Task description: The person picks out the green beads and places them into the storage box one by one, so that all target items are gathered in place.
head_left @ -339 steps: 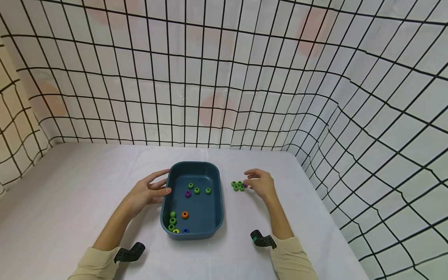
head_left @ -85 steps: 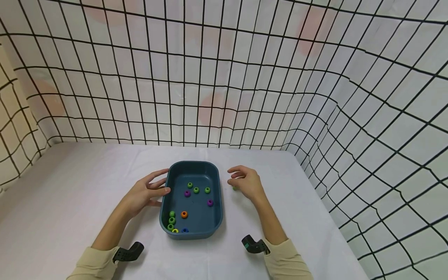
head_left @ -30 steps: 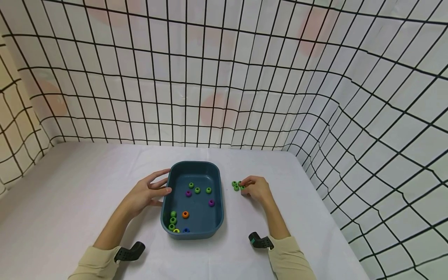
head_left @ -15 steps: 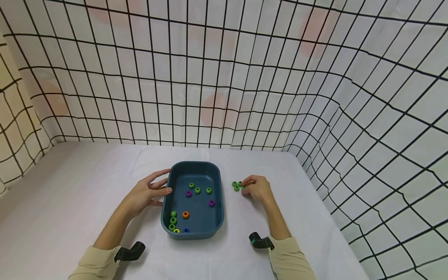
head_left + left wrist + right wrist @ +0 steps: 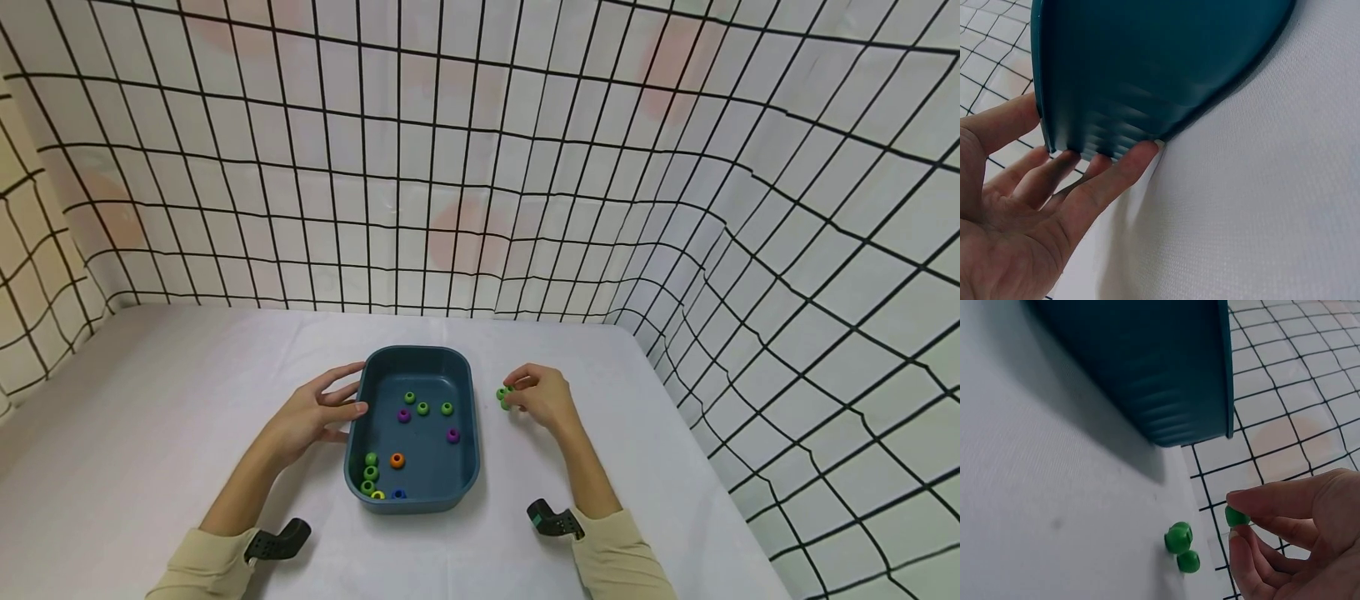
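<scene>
A dark teal tray stands on the white cloth. My left hand steadies its left side, thumb at the rim and the other fingers spread along the outer wall. Right of the tray, my right hand pinches a green bead between thumb and fingertips, raised off the cloth. A cluster of green beads lies just beside it, partly covered by the fingers in the head view. Inside the tray are several green beads, two purple beads, an orange bead, a yellow bead and a blue bead.
White cloth covers the table. A black grid net over white sheeting rises behind the table and along its sides. Each wrist carries a black camera mount.
A second purple bead, first beside the right hand, now lies in the tray. Lately the right hand took a green bead from the cluster, lifted it and shifted left. The left hand stayed.
</scene>
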`<state>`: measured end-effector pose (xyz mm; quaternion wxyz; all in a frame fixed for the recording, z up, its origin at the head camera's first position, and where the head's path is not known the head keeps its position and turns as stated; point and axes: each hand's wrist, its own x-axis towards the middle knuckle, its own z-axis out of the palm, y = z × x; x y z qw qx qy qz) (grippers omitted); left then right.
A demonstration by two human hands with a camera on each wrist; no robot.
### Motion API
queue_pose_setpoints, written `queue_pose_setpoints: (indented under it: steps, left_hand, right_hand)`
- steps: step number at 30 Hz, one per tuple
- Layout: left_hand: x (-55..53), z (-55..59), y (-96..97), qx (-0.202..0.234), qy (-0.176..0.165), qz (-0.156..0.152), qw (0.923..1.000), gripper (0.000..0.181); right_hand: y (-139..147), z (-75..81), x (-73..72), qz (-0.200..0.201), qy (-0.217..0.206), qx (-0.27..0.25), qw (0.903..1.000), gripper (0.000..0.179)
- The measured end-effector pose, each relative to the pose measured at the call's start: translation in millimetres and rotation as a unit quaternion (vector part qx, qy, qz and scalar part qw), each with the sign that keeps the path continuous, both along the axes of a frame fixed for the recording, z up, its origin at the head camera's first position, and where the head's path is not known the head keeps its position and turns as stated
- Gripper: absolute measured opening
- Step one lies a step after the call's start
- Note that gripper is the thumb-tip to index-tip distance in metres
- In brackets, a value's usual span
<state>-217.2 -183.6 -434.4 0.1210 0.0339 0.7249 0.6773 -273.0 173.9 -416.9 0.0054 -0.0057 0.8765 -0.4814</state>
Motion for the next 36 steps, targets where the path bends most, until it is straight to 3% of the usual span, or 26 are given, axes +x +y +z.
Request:
queue_pose_setpoints:
  steps: [17,36]
  left_hand:
    - [0.6,-0.7,-0.5,0.001,0.005,-0.002,1.0000,0.076]
    - [1.0,-0.8,-0.4,0.002,0.009,-0.002,1.0000,0.075]
  right_hand:
    - [-24,28.0,20.9,0.059,0.037,-0.042,0.9967,0.016]
    - [-43,29.0,32.9,0.123,0.023,-0.040,0.9913,0.016]
